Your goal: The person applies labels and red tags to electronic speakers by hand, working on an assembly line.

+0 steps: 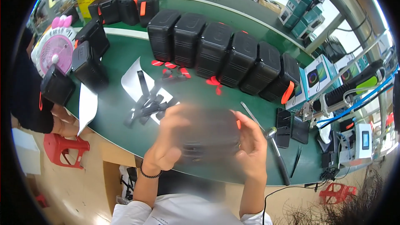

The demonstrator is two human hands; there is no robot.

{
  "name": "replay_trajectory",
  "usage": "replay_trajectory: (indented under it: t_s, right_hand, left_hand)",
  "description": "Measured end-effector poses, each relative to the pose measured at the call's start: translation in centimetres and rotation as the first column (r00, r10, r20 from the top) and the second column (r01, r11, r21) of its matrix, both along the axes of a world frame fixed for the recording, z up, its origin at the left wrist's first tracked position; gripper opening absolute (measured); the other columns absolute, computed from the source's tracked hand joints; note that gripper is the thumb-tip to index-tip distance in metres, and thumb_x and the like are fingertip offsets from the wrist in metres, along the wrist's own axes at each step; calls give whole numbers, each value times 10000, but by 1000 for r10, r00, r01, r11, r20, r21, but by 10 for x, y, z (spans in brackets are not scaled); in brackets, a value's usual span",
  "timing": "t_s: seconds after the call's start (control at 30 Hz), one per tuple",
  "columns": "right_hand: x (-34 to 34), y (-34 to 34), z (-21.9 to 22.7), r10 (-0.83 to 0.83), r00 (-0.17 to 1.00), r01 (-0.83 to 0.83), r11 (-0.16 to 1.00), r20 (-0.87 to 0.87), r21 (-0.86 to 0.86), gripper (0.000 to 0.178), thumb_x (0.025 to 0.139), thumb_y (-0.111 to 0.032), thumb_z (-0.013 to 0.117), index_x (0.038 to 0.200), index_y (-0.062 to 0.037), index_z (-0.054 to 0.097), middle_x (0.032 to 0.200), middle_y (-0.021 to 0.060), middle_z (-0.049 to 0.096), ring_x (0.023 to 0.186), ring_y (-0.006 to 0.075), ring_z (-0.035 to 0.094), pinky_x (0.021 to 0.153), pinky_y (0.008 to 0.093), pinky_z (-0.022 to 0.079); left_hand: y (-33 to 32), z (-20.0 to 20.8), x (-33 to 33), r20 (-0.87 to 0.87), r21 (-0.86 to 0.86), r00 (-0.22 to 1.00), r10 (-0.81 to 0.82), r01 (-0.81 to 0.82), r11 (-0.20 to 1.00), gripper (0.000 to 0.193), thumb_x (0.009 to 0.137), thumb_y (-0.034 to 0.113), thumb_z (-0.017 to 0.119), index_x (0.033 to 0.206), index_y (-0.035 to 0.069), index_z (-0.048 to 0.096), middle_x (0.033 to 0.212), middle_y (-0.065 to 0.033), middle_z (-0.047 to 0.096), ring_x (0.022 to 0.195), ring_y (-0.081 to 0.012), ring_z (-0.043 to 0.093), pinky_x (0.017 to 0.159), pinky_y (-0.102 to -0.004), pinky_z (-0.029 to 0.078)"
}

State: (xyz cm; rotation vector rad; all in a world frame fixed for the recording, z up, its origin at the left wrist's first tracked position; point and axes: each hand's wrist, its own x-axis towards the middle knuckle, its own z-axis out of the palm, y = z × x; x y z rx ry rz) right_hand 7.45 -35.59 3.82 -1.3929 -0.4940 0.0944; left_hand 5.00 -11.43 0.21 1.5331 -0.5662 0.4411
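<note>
Both my hands grip one black ribbed case [208,135] just above the near edge of the green table [121,54]; it is blurred by motion. My left hand [168,139] clasps its left side, with a dark bracelet on that wrist. Against its right side presses my right hand [249,141], and a small orange tab shows by the fingers. Beyond my hands a row of several black cases [221,52] stands upright across the table. Black straps [148,104] lie on a white sheet to the left, with small red tabs [168,64] near them.
More black cases [89,58] stand at the left beside a pink fan [54,50], where another person sits. A screwdriver [277,150], tweezers [296,160] and black flat parts [284,127] lie at my right. Boxes [316,77] and a tool rig stand at far right. Red stools [64,148] sit below.
</note>
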Motion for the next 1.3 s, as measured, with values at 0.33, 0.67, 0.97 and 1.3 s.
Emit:
replay_trajectory:
  t_s: [0.33, 0.67, 0.97, 1.3]
  right_hand:
    - [-3, 10, -9, 19, 998, -10, 990, -64, 140, 945, 787, -414, 903, 1490, 15, 440, 1522, 220, 489, 1400, 314, 495, 1198, 444, 347]
    - [0, 7, -23, 25, 998, -30, 995, 55, 92, 947, 782, -448, 893, 1485, 19, 461, 1525, 231, 492, 1274, 250, 550, 1109, 393, 404]
    - [-3, 7, -17, 23, 999, -18, 993, -39, 121, 957, 807, -399, 891, 1511, 59, 432, 1517, 232, 493, 1266, 251, 552, 1130, 390, 388]
    - [-13, 13, -9, -86, 995, 88, 995, 44, -56, 797, 950, -381, 717, 1533, 69, 411, 1497, 218, 493, 1384, 300, 493, 1170, 419, 357]
  left_hand:
    - [1, -8, 2, 93, -19, 995, -19, 21, 1000, 653, 1016, 608, 480, 1386, 73, 420, 1434, -311, 395, 1275, -369, 491, 1083, -514, 397]
    - [1, -10, 2, 146, 0, 989, -15, 15, 1000, 634, 1021, 601, 493, 1363, 71, 434, 1411, -323, 406, 1257, -398, 518, 1046, -529, 434]
    - [-6, -11, 2, 150, -59, 989, -11, 20, 998, 606, 1027, 572, 512, 1335, 52, 462, 1393, -312, 420, 1256, -419, 523, 1040, -539, 433]
    - [-3, 0, -8, 83, 124, 988, 132, -142, 982, 651, 1012, 698, 442, 1297, 113, 441, 1375, -349, 468, 1181, -354, 587, 1037, -457, 487]
